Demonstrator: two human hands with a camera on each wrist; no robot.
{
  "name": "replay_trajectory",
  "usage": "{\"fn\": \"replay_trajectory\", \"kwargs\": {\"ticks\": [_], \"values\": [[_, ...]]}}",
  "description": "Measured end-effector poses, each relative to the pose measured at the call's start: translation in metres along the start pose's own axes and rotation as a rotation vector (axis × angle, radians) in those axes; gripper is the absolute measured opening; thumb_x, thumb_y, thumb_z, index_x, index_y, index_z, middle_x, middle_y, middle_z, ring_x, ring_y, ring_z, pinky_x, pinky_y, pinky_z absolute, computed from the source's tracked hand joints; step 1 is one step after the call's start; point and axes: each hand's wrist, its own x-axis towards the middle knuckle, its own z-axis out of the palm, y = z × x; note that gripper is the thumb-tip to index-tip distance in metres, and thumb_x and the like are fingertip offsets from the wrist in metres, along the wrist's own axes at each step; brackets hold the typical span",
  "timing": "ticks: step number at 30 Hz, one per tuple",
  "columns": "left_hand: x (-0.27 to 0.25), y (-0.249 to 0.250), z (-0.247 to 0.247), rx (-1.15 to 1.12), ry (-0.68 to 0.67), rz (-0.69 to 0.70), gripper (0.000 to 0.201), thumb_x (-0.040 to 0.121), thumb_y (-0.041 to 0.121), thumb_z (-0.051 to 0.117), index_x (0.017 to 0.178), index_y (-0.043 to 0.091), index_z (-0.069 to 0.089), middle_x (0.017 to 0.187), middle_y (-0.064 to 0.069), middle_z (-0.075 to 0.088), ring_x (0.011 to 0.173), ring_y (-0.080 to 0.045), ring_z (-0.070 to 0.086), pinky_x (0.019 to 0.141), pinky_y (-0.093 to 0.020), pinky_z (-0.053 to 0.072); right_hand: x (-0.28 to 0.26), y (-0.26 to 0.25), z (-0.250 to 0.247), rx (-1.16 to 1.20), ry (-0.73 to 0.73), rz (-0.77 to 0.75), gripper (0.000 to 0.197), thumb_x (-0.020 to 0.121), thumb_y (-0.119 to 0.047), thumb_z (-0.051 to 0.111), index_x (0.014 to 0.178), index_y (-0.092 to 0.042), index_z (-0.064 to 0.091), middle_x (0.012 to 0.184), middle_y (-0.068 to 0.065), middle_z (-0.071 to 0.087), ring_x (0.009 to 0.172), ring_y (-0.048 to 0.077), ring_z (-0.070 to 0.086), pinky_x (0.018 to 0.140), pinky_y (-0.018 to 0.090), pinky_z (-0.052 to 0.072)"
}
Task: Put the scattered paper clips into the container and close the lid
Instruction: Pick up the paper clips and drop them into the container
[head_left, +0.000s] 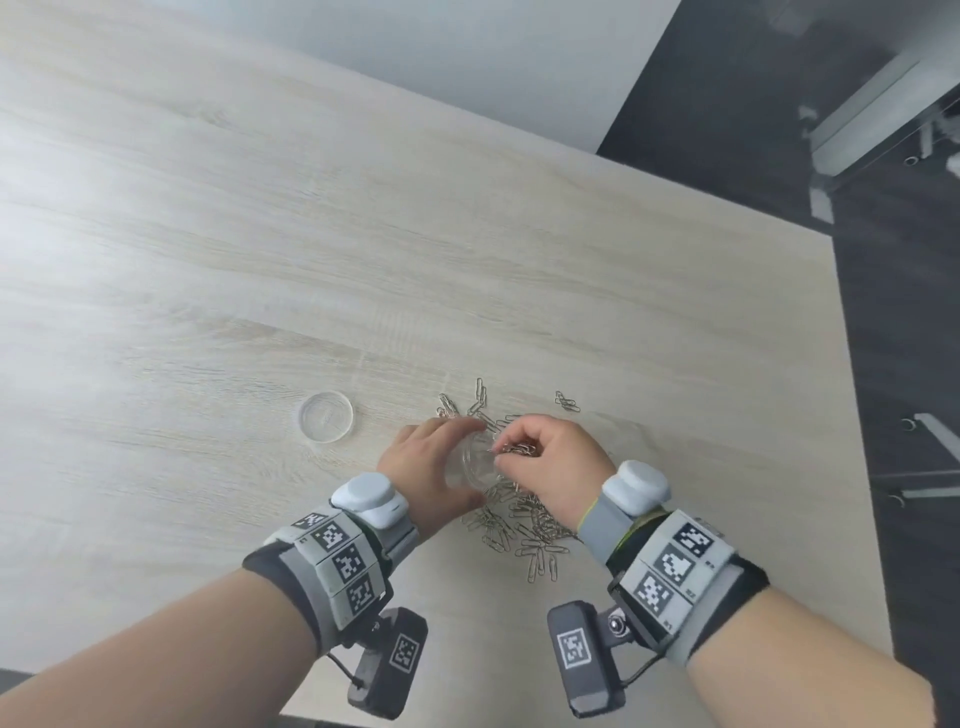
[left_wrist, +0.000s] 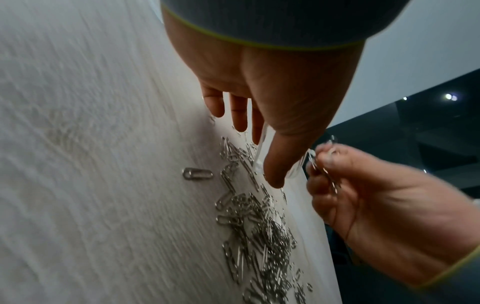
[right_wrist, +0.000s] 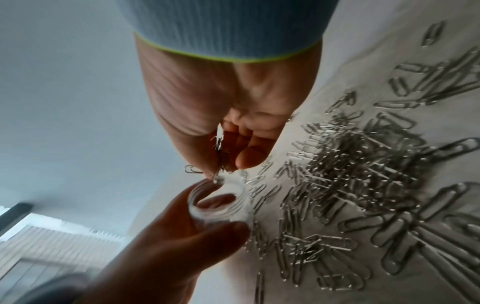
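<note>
A small clear plastic container (head_left: 475, 465) (right_wrist: 221, 203) is held by my left hand (head_left: 436, 467) (right_wrist: 182, 242), fingers and thumb curled round its wall, mouth tilted toward my right hand. My right hand (head_left: 540, 457) (right_wrist: 221, 162) (left_wrist: 337, 185) pinches a bunch of silver paper clips (head_left: 517, 449) (right_wrist: 221, 152) right at the container's mouth. Several loose paper clips (head_left: 530, 530) (left_wrist: 257, 226) (right_wrist: 363, 174) lie in a heap on the table under and before the hands. The clear round lid (head_left: 326, 417) lies flat to the left of the hands.
The light wood table (head_left: 260, 234) stretches far and left of the hands. Its right edge (head_left: 852, 415) drops to a dark floor with metal furniture legs. A few stray clips (head_left: 566, 401) lie beyond the right hand.
</note>
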Motion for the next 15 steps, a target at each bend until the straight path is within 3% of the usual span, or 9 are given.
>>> {"fn": "replay_trajectory", "kwargs": {"ticks": [4, 7, 12, 15], "values": [[-0.002, 0.012, 0.008, -0.023, -0.004, 0.02, 0.076, 0.061, 0.049, 0.071, 0.131, 0.041, 0.045, 0.127, 0.013, 0.057, 0.115, -0.017, 0.047, 0.094, -0.032, 0.04, -0.007, -0.009, 0.004, -0.135, -0.01, -0.078, 0.014, 0.077, -0.019, 0.07, 0.083, -0.032, 0.067, 0.082, -0.015, 0.062, 0.067, -0.007, 0.051, 0.061, 0.007, 0.034], [-0.003, 0.013, 0.012, -0.043, 0.005, 0.021, 0.073, 0.059, 0.052, 0.068, 0.127, 0.043, 0.046, 0.12, 0.015, 0.059, 0.11, -0.016, 0.048, 0.087, -0.03, 0.04, -0.014, -0.01, -0.001, -0.148, -0.025, -0.058, 0.017, 0.079, -0.021, 0.069, 0.092, -0.032, 0.069, 0.083, -0.016, 0.061, 0.073, -0.004, 0.054, 0.063, 0.004, 0.035], [-0.003, 0.012, 0.013, -0.07, 0.003, 0.002, 0.08, 0.053, 0.064, 0.06, 0.129, 0.043, 0.045, 0.12, 0.018, 0.058, 0.11, -0.013, 0.049, 0.09, -0.032, 0.042, -0.02, -0.002, -0.015, -0.001, -0.028, -0.025, 0.02, 0.081, -0.027, 0.067, 0.096, -0.04, 0.069, 0.089, -0.012, 0.072, 0.081, 0.0, 0.065, 0.078, 0.021, 0.052], [-0.003, 0.009, 0.01, -0.098, 0.026, -0.019, 0.077, 0.055, 0.061, 0.064, 0.127, 0.042, 0.045, 0.118, 0.017, 0.06, 0.107, -0.014, 0.051, 0.089, -0.033, 0.043, -0.016, 0.01, -0.031, 0.149, 0.055, 0.022, 0.015, 0.082, -0.02, 0.07, 0.091, -0.032, 0.071, 0.091, -0.007, 0.073, 0.079, 0.013, 0.069, 0.074, 0.028, 0.057]]}}
